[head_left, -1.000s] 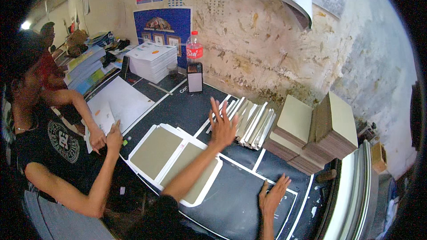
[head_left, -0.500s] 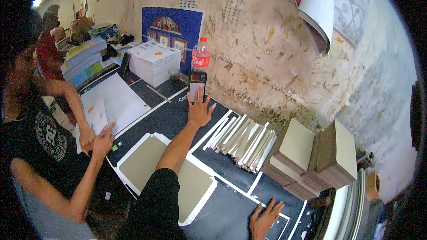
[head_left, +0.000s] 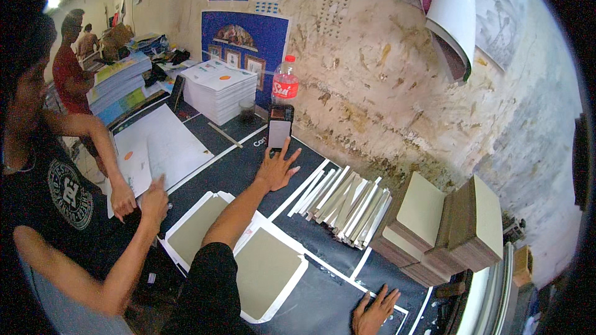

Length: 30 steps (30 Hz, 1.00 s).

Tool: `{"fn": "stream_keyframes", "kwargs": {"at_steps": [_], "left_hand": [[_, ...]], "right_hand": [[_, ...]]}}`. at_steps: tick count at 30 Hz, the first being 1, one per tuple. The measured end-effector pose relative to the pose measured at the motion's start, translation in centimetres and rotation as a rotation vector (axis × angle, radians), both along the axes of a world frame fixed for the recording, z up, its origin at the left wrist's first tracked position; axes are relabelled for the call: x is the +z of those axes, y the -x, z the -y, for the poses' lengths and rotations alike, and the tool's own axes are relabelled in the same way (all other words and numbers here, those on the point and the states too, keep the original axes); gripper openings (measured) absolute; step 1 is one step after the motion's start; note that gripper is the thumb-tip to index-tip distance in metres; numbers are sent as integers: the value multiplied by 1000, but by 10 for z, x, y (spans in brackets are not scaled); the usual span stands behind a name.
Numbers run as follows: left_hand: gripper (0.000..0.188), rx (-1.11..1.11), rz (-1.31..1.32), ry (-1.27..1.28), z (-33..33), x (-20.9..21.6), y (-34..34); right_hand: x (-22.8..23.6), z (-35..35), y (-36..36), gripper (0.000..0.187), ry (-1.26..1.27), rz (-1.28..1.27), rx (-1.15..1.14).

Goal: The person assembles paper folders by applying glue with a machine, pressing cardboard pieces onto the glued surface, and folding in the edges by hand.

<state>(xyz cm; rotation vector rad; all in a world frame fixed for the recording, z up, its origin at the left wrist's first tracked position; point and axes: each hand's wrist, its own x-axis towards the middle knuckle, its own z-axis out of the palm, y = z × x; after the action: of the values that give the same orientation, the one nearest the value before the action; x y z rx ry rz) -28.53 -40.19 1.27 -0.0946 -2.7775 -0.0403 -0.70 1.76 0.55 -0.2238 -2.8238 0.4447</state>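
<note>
My left hand (head_left: 277, 170) reaches across the black work table with its fingers spread. Its fingertips are just at the lower edge of a phone (head_left: 280, 133); whether they touch it I cannot tell. Propped upright, the phone leans before a clear bottle (head_left: 285, 82) with a red cap and label. Below my left forearm lies a white sheet with turned-in edges, bearing two grey-beige boards, the left one (head_left: 198, 224) and the right one (head_left: 270, 275). My right hand (head_left: 376, 313) rests on the table near the front, fingers apart, holding nothing.
White and grey strips (head_left: 347, 205) lie beside stacked boards (head_left: 444, 226) at the right. A co-worker's hands (head_left: 154, 201) are on white sheets (head_left: 164, 146) at the left. Behind stand a paper stack (head_left: 220, 93) and a glass (head_left: 246, 110). Rolls (head_left: 496, 291) stand beyond the right edge.
My left hand has drawn back slightly from the phone, so more of its screen shows. The co-worker's hands have moved apart a little. My right hand stays on the table.
</note>
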Motion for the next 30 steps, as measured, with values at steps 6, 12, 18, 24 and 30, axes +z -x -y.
{"fn": "stream_keyframes", "kwargs": {"at_steps": [6,12,18,24,30], "left_hand": [[61,34,-221,40,4,-16,12],[64,134,-286,84,3,-17,30],[63,89,-182,-54,-4,-16,22],[69,79,-241,-87,-31,-7,-14],[84,-63,-358,-390,-123,46,-94]], "right_hand": [[6,4,2,63,-7,42,-1],[-6,-5,3,63,-34,12,16],[-10,-6,3,62,-63,-12,25],[-13,-4,2,64,-71,-42,22],[2,-4,-4,53,245,-352,17]]}}
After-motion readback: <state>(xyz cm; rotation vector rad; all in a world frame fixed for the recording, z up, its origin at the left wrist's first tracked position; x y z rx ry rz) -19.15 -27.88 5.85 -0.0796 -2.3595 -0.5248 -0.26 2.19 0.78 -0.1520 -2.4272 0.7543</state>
